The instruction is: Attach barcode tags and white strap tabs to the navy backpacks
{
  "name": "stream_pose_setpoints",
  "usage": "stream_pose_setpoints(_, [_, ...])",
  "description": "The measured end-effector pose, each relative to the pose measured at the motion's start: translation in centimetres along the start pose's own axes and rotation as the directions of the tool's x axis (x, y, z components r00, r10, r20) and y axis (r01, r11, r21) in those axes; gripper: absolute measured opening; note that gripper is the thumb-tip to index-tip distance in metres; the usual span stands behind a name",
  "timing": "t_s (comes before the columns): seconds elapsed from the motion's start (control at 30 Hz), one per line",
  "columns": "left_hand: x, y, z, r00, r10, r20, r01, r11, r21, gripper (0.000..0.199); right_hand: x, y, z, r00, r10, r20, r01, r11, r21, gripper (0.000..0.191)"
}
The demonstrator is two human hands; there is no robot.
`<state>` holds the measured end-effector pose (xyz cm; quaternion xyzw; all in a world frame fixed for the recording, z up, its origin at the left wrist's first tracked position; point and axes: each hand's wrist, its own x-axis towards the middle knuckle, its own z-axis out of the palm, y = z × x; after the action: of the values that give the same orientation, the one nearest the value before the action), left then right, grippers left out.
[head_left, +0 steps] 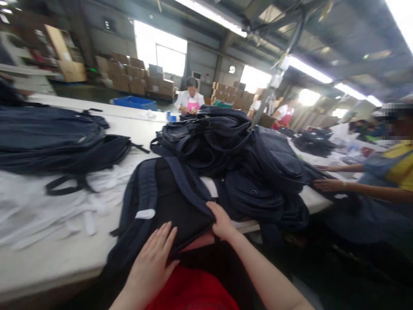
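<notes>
A dark navy backpack [190, 215] lies at the table's front edge with its black back panel and two shoulder straps facing up. My left hand [158, 249] rests flat on the lower part of that panel, fingers stretched out. At the backpack's right side, my right hand [221, 219] grips the edge near the end of a shoulder strap, thumb and fingers closed on it. A white piece sits on the left strap, and another pale strip shows beside the right strap. Just behind rises a heap of similar navy backpacks [222, 146].
More navy backpacks [48, 137] lie on the left of the white table [35, 267], by crumpled white plastic [41, 206]. A blue bin [135, 102] stands farther back. One co-worker sits across the table; another at right handles dark bags. Cardboard boxes [129, 77] are stacked behind.
</notes>
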<state>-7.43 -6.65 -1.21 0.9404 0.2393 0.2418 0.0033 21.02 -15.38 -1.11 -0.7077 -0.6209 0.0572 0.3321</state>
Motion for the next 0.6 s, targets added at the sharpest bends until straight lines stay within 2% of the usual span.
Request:
stream_pose_setpoints(0.07, [1.2,0.9,-0.5,0.992,-0.018,0.123,0.019,1.0,-0.005,0.079,0.3,0.3,-0.9,0.999,0.037,-0.026,-0.035,0.996,0.084,0.078])
stream_pose_setpoints(0.13, [2.0,1.2,-0.2,0.975,-0.055,0.217,0.062,0.998,-0.022,0.084,0.3,0.8,-1.8,0.992,0.091,-0.082,-0.079,0.987,0.141,0.073])
stream_pose_setpoints(0.23, [2.3,1.4,0.7,0.953,-0.096,0.287,0.11,0.993,-0.032,0.081,-0.1,1.7,-2.4,0.965,0.213,-0.151,-0.188,0.968,0.165,0.054])
stream_pose_setpoints(0.33, [2.4,1.4,1.1,0.942,-0.112,0.318,0.121,0.993,-0.01,0.083,-0.5,2.4,-2.1,0.942,0.325,-0.086,-0.299,0.927,0.225,0.045])
stream_pose_setpoints(0.47, [2.2,1.1,1.0,0.947,-0.092,0.308,0.097,0.995,-0.002,0.087,-0.4,2.2,-1.8,0.932,0.362,0.036,-0.354,0.88,0.317,0.044])
stream_pose_setpoints(0.6, [1.1,0.1,2.5,0.986,-0.029,0.163,0.029,1.0,0.003,0.082,-0.5,0.7,-2.0,0.924,0.38,0.043,-0.37,0.86,0.353,0.04])
